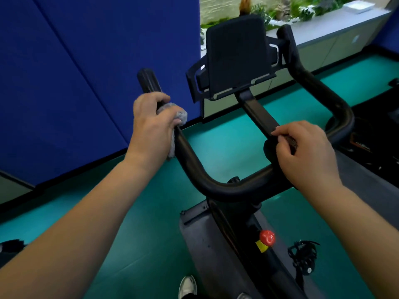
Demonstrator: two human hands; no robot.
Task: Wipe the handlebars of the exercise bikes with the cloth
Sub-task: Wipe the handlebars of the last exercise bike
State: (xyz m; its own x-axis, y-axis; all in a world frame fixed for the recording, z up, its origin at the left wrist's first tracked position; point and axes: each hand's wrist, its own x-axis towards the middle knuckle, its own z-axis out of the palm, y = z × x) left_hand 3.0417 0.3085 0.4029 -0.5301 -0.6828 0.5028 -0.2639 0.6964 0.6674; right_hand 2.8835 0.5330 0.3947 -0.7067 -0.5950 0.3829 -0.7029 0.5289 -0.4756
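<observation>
Even, bright indoor light; soft shadows, faint sheen on black surfaces (wide-angle bending at edges), slight overall softness.

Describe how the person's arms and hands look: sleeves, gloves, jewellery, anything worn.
Both forearms are bare as far as the view shows; no sleeve edge is in view. The left hand and the right hand wear no gloves. No watch, band or bracelet shows on either wrist, and no ring shows on the visible fingers. Nails look short and unpainted.

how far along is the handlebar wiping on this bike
Done: cannot tell, nothing shows which parts are already wiped. In hand: left hand grips the cloth round the left bar; right hand rests on the centre. Apparently left: the right bar.
</observation>
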